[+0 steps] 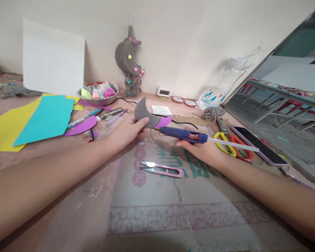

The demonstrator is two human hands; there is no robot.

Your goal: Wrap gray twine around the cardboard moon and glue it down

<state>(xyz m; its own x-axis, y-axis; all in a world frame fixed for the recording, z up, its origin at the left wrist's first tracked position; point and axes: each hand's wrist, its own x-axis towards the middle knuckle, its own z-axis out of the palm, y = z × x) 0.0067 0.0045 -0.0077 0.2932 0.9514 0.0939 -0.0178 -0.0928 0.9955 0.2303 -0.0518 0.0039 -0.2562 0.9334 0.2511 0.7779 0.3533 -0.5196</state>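
My left hand (132, 128) pinches a crescent (147, 113) of purple sheet, mostly covered in grey yarn; its right tip shows bare purple. In my right hand (196, 145) is a blue glue gun (183, 134), a long clear glue stick (233, 143) jutting from its back. The gun's nozzle points left and lies close to the crescent's lower edge; whether they touch I cannot tell. A grey strand hangs beneath the crescent. Pink thread snips (170, 170) lie on the printed board (147, 196) below both hands.
Yellow-and-red scissors (227, 143), a phone (259, 145) and a grey yarn bundle (212, 113) lie to the right, near a glass jug (223, 84). Coloured sheets (46, 120), a cutter knife (110, 113) and a metal bowl (98, 101) are left. A moon ornament (131, 57) hangs on the wall.
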